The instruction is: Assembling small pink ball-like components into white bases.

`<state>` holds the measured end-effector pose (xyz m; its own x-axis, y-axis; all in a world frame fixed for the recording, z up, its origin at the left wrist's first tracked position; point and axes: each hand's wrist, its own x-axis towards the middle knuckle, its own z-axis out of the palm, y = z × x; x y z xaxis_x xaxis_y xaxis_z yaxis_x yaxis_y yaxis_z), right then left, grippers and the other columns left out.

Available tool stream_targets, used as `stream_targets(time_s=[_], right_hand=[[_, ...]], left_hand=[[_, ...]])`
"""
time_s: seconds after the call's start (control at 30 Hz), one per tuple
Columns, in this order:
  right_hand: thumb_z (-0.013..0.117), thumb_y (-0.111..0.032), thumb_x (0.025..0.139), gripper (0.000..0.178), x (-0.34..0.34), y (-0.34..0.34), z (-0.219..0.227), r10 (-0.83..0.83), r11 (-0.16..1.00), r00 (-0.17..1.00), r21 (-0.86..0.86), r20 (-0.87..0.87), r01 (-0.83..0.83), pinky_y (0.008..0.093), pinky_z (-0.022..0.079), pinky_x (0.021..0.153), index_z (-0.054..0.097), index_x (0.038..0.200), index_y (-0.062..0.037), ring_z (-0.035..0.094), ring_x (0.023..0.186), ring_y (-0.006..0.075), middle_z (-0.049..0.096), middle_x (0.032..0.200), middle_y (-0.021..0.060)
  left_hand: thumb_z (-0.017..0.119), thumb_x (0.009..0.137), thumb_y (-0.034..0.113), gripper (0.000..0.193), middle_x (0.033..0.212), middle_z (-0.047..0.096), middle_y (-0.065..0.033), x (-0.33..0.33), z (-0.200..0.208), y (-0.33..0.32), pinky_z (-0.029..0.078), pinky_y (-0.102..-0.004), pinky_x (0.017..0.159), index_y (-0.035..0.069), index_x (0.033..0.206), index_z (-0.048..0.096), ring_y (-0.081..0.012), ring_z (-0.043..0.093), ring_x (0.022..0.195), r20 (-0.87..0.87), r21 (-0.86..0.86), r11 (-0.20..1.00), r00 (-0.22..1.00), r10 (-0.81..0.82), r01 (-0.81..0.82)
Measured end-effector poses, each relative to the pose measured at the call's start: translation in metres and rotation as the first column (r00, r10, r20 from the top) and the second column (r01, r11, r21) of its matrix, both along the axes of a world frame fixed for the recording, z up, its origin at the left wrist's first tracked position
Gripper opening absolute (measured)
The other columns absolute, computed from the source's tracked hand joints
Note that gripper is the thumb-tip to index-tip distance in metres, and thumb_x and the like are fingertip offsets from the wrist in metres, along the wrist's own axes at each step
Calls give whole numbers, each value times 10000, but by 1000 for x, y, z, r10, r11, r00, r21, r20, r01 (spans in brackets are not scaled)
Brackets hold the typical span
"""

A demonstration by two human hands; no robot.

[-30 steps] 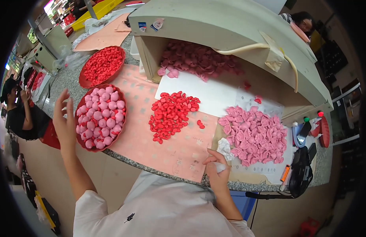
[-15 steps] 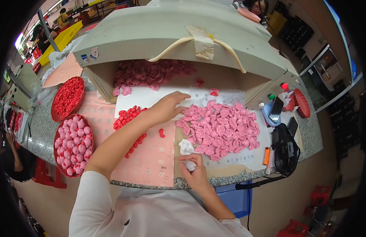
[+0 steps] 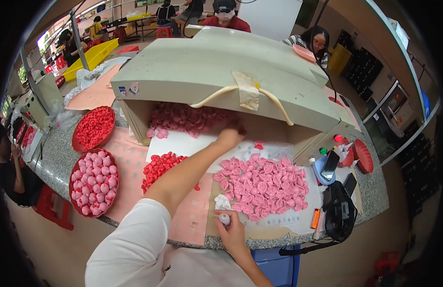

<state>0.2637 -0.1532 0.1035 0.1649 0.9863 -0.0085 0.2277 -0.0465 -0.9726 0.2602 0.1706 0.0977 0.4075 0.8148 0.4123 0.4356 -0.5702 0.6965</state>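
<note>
My left hand (image 3: 229, 137) reaches under the front edge of a grey box-like cabinet (image 3: 183, 79), its fingers in shadow beside a small dark red piece (image 3: 242, 129). Whether the fingers hold that piece, I cannot tell. Near the table's front edge my right hand (image 3: 232, 229) is closed round a small white squeeze bottle (image 3: 225, 218). Just beyond it lies a crumpled white tissue (image 3: 222, 202). A wide heap of pink cupped pieces (image 3: 264, 184) spreads to the right, over white paper. Left of it, partly behind my left forearm, is a pile of small red pieces (image 3: 159, 167).
More pink pieces (image 3: 183, 119) lie inside the cabinet. Two red baskets stand at left, one with red pieces (image 3: 94, 128), one with pink balls (image 3: 95, 182). A phone (image 3: 330, 165), an orange lighter (image 3: 316, 218) and a black bag (image 3: 338, 210) sit at right. Other people are beyond.
My left hand has moved from above the pink heap forward into the cabinet, to the red piece. My right hand still holds the bottle. The view has tilted upward.
</note>
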Motion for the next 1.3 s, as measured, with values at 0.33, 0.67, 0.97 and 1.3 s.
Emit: stream_targets(time_s=[0.33,0.67,0.97,1.3], right_hand=[[560,14,826,294,-49,17,-77,-113,946,969,275,-220,172,288,436,839,555,1121,12,549,922,144,598,1020,80],[517,-149,916,340,-165,2,-79,121,926,992,364,-41,-98,375,389,992,477,1182,59,530,1125,248,551,1193,168],[493,-270,927,363,-171,1,-76,-142,942,972,277,-189,191,269,398,624,454,1174,-6,467,658,115,503,744,33],[513,-405,916,390,-76,63,-136,-323,802,918,449,-230,394,268,450,629,495,956,-17,533,778,157,552,874,92]], left_hand=[[676,810,89,447,1091,569,-59,-211,-22,-182,482,-247,736,45,1215,493,-92,547,841,204,-374,899,966,-161,229],[669,829,87,471,1159,564,-72,-338,-37,-254,504,-268,792,58,1256,472,-109,568,963,509,-598,679,857,-88,425],[585,909,138,440,1128,578,-64,-352,-65,-244,533,-287,799,44,1315,444,-158,620,946,806,-591,235,579,124,772],[437,982,306,473,1270,519,-105,-278,-109,-192,493,-356,852,64,1384,375,-126,567,956,818,-487,45,437,375,872]])
